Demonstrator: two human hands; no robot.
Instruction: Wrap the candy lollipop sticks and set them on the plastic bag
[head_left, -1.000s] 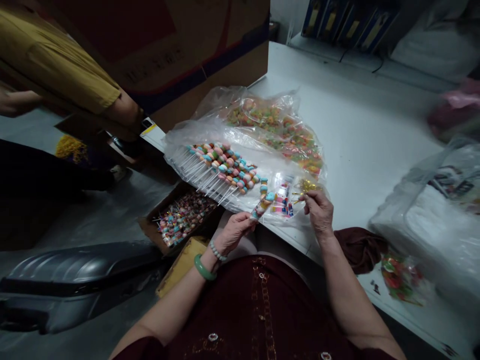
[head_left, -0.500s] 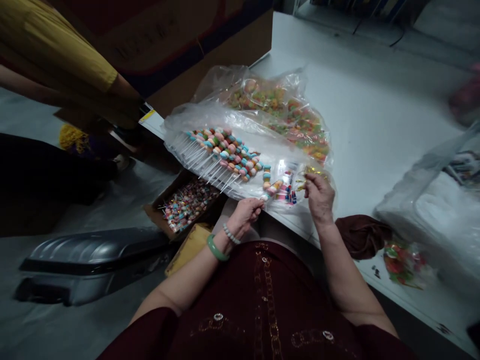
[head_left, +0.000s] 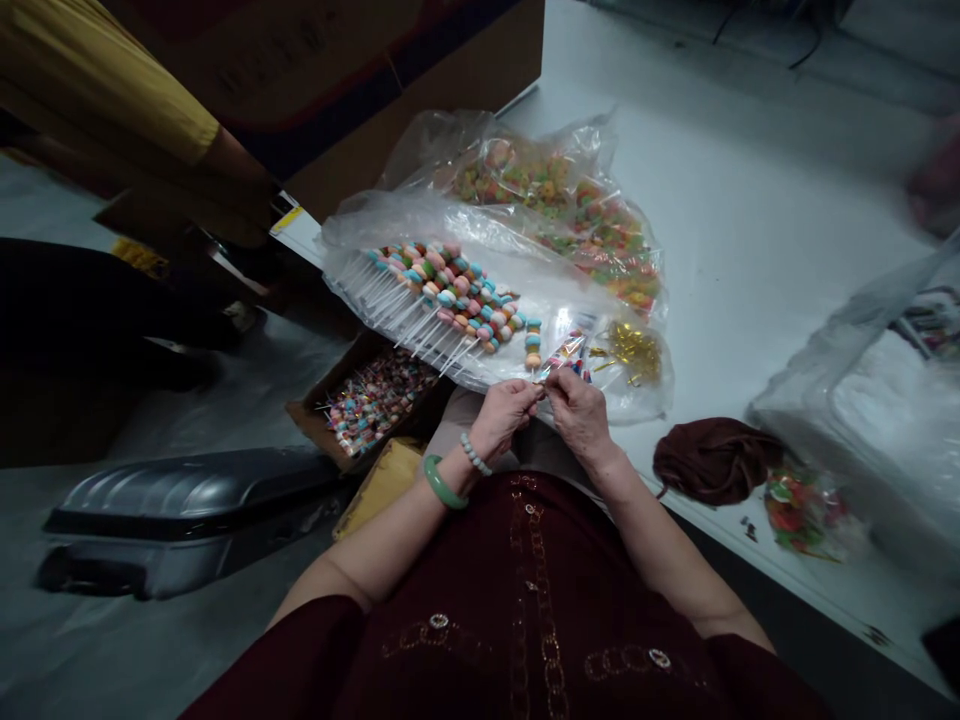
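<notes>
My left hand (head_left: 510, 412) is closed in a pinch on the gathered neck of a candy skewer in a clear printed wrapper (head_left: 564, 356). Fingertip to fingertip with it, my right hand (head_left: 576, 412) pinches a gold twist tie (head_left: 538, 384), mostly hidden by the fingers. Just beyond them lies one unwrapped candy skewer (head_left: 532, 345). A heap of candy skewers (head_left: 457, 295), pastel discs on white sticks, spreads to the left on clear plastic sheeting (head_left: 360, 222). Loose gold twist ties (head_left: 636, 352) are piled to the right.
Bags of orange and green gummies (head_left: 555, 195) lie behind. Below the table edge, a carton (head_left: 307, 430) holds wrapped candies. A suitcase (head_left: 187, 510) stands left. A dark red cloth (head_left: 716, 460) and plastic-lined bin (head_left: 840, 410) are right. Someone in a yellow top (head_left: 105, 80) stands far left.
My right hand has come from the gold twist ties leftward to meet my left hand at the wrapped candy skewer's neck. My left hand has stayed nearly in place.
</notes>
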